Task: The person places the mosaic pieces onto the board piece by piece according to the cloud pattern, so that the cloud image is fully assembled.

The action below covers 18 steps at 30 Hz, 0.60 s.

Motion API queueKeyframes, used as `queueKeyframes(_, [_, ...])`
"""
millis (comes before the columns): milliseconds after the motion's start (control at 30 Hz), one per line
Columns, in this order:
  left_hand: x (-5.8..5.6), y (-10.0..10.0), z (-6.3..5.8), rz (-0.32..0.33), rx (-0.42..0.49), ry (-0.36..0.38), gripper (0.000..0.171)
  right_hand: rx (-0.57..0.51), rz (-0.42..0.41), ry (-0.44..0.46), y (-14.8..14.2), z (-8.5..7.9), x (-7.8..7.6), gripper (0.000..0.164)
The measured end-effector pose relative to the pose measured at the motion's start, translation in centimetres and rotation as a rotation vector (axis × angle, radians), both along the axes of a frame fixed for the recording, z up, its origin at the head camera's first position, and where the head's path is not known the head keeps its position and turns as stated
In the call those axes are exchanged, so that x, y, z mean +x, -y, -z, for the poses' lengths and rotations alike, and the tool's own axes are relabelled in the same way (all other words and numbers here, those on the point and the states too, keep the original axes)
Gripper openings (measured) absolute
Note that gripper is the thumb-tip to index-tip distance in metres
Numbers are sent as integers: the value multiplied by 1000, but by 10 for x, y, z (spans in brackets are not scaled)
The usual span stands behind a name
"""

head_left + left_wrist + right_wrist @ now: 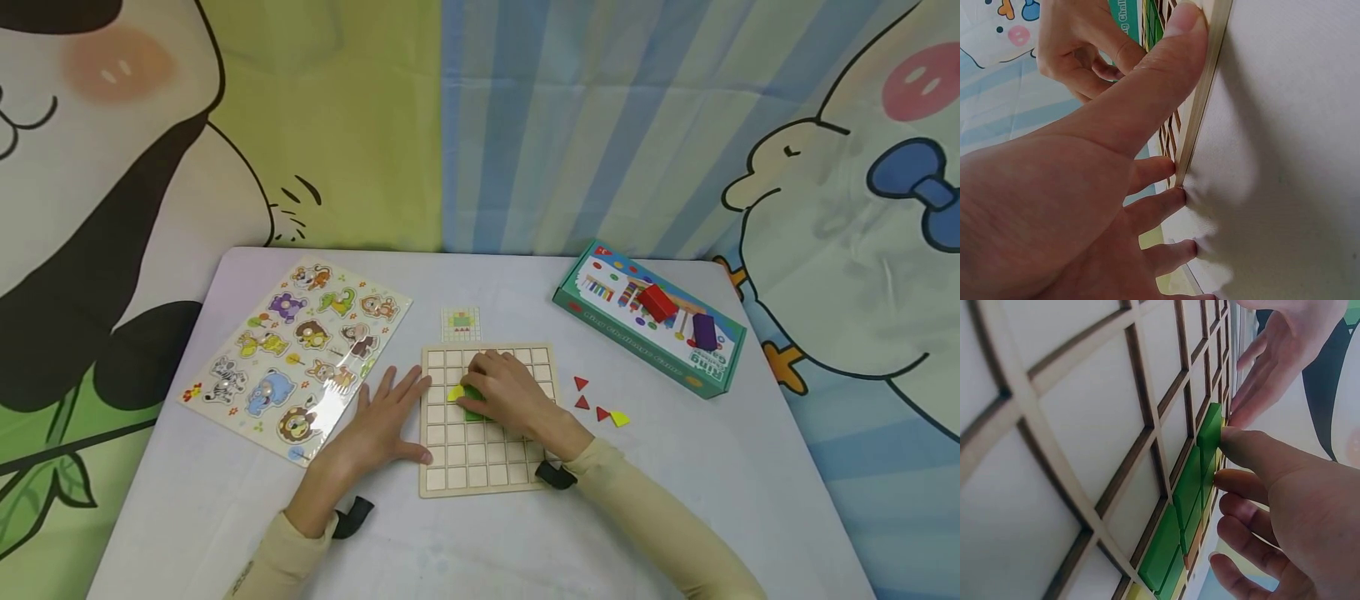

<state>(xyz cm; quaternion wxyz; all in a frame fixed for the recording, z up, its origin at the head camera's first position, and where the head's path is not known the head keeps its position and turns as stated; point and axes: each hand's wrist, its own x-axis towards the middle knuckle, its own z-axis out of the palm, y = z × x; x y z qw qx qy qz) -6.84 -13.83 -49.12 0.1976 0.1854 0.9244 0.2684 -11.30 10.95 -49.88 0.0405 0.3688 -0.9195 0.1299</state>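
A wooden grid board (446, 479) lies on the table. Over its middle, my right hand (513, 400) pinches a green tile (1209, 428) with thumb and index finger. More green tiles (1161, 544) sit in neighbouring cells, with an orange piece (1192, 549) beside them, partly hidden. A yellow tile (454, 392) shows just left of the right fingertips. My left hand (384, 423) is spread at the board's left side. Its thumb (1169, 59) rests on the board's edge, and the other fingertips touch the edge and the table beside it.
A small pattern card (461, 323) lies behind the board. Right of the board are red triangles (581, 383) and a yellow piece (619, 418). A green game box (637, 333) carries a red block (657, 302) and a purple block (704, 332). An animal puzzle sheet (300, 358) lies at left.
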Motion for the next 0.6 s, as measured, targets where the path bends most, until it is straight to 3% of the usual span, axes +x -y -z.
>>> queueKeyframes(367, [2, -1, 0, 5, -3, 10, 114, -17, 2, 10, -5, -1, 3, 28])
queueKeyframes(600, [-1, 0, 0, -7, 13, 17, 116, -124, 68, -30, -39, -7, 3, 21])
